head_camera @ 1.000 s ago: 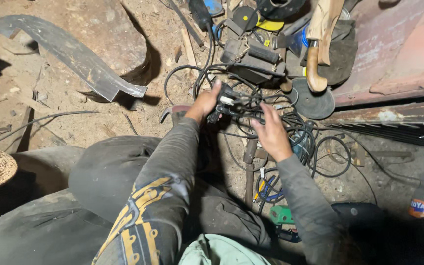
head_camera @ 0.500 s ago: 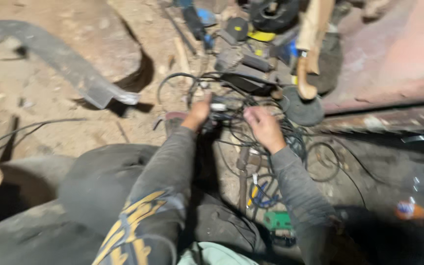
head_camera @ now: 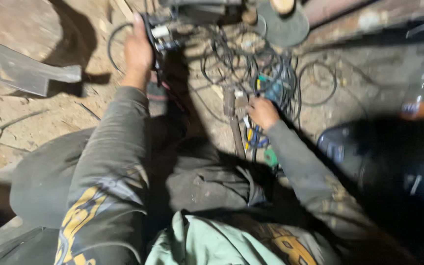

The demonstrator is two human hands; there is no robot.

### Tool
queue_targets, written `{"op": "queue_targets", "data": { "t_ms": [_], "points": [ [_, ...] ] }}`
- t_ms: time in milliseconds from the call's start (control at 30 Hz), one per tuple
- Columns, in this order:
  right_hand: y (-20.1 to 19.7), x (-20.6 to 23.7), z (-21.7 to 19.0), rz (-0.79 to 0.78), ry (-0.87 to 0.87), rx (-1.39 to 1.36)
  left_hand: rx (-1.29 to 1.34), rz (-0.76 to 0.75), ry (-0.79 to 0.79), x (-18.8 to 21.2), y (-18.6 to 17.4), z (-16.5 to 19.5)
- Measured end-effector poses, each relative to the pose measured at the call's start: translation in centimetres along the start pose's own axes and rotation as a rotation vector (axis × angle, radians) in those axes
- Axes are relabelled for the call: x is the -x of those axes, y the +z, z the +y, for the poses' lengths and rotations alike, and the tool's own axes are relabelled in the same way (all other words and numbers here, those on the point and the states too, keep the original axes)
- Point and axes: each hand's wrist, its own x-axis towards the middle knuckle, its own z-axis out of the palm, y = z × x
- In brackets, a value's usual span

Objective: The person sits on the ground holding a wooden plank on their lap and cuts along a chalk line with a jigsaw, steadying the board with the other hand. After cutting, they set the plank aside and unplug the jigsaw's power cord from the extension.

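Observation:
My left hand (head_camera: 137,51) reaches forward and grips a dark device with metal terminals (head_camera: 159,33) from which black cables run. My right hand (head_camera: 262,112) has come down low onto a heap of tools on the dirt, its fingers closed among blue and yellow handled tools (head_camera: 254,136) next to a rusty metal bar (head_camera: 233,122). A tangle of black wires (head_camera: 251,66) lies between the two hands. The frame is blurred, so I cannot make out what the right fingers hold.
A grey metal beam (head_camera: 20,71) lies at the left on sandy ground. A round grey disc (head_camera: 283,24) sits at the top. A rusty steel rail (head_camera: 369,19) runs along the top right. A plastic bottle (head_camera: 418,103) and dark objects stand at the right.
My right hand left the wired device and dropped back toward me onto the tool heap. My left hand stayed on the device. The camera tipped down and closer.

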Motion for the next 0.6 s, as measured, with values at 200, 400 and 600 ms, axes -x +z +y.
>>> {"op": "queue_targets", "data": {
  "t_ms": [200, 400, 600],
  "points": [
    [2.3, -2.2, -2.0, 0.237, -0.057, -0.033, 0.137, -0.021, -0.092, 2.4, -0.3, 0.2],
    [2.2, -4.5, -3.5, 0.167, -0.108, 0.371, 0.301, -0.097, -0.15, 1.9, 1.1, 0.4],
    [-0.6, -5.6, -1.4, -0.016, -0.206, 0.405, 0.249, -0.05, -0.146, 1.8, 1.6, 0.1]
  ]
}}
